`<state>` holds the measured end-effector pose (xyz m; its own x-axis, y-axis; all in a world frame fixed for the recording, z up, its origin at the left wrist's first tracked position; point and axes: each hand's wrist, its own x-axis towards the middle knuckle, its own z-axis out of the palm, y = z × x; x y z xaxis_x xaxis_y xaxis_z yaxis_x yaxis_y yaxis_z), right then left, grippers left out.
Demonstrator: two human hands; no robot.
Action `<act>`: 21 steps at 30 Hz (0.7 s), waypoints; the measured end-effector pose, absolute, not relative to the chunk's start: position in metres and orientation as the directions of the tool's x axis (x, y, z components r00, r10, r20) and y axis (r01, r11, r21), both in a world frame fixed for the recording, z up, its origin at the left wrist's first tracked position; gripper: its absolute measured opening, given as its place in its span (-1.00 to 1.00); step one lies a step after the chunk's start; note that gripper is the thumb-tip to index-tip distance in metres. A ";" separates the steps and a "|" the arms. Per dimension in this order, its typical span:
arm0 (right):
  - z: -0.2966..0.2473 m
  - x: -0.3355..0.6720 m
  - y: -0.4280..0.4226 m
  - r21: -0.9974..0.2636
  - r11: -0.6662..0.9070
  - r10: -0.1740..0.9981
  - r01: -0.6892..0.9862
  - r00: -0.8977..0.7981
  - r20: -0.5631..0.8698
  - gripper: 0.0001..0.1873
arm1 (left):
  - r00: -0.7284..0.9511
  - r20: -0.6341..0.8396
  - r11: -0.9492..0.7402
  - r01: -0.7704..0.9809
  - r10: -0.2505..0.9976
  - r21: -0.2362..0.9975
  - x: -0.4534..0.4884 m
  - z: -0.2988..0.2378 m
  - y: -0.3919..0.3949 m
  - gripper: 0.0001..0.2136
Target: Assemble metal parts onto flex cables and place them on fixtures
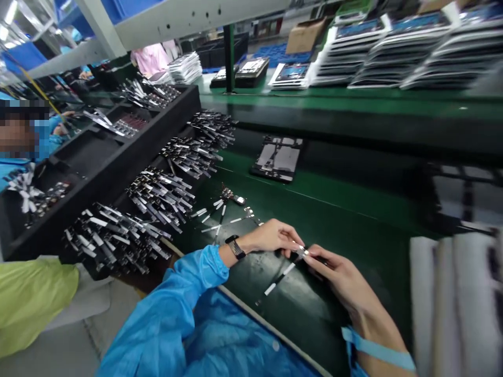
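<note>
The left hand (273,235) and right hand (332,264) were nearly closed, fingertips pinching one end of a strip (290,268) over the near tabletop (353,225). A light, steady pinch probably suited so thin a piece, avoiding creases.

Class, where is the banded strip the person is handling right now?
In the head view, the strip is below and right of centre, over the green tabletop, its upper end between the left hand and right hand.
</note>
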<state>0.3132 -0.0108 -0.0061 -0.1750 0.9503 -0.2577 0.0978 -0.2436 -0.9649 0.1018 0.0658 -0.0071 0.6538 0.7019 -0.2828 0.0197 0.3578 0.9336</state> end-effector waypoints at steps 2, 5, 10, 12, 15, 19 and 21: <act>-0.002 0.311 -0.011 -0.969 -0.235 0.952 0.071 -0.185 -0.244 -0.47 | 0.636 -0.286 0.339 0.041 0.716 0.940 0.103 -0.001 0.065 -0.62; 0.001 0.307 -0.011 -0.969 -0.249 0.954 0.003 -0.172 -0.246 -0.47 | 0.628 -0.271 0.287 0.079 0.730 0.955 0.102 0.010 0.065 -0.64; -0.006 0.306 -0.002 -0.942 -0.300 0.941 -0.152 -0.212 -0.265 -0.47 | 0.636 -0.210 0.164 0.132 0.743 0.978 0.094 0.019 0.080 -0.68; -0.009 0.307 0.000 -0.933 -0.294 0.945 -0.207 -0.207 -0.251 -0.49 | 0.641 -0.208 0.151 0.143 0.739 0.978 0.092 0.019 0.085 -0.68; -0.012 0.307 -0.001 -0.925 -0.277 0.952 -0.260 -0.203 -0.228 -0.51 | 0.644 -0.211 0.150 0.149 0.735 0.977 0.091 0.020 0.087 -0.69; -0.015 0.307 -0.001 -0.906 -0.258 0.961 -0.336 -0.185 -0.205 -0.53 | 0.620 -0.206 0.153 0.138 0.757 0.978 0.090 0.022 0.087 -0.70; -0.017 0.307 0.000 -0.891 -0.248 0.967 -0.381 -0.160 -0.200 -0.53 | 0.597 -0.201 0.154 0.129 0.776 0.979 0.089 0.025 0.088 -0.69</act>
<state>0.3074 -0.0002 -0.0171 -0.1596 0.9666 -0.2004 -0.3815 -0.2476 -0.8906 0.0894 0.0883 0.0249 0.5973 0.7763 -0.2013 0.1294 0.1544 0.9795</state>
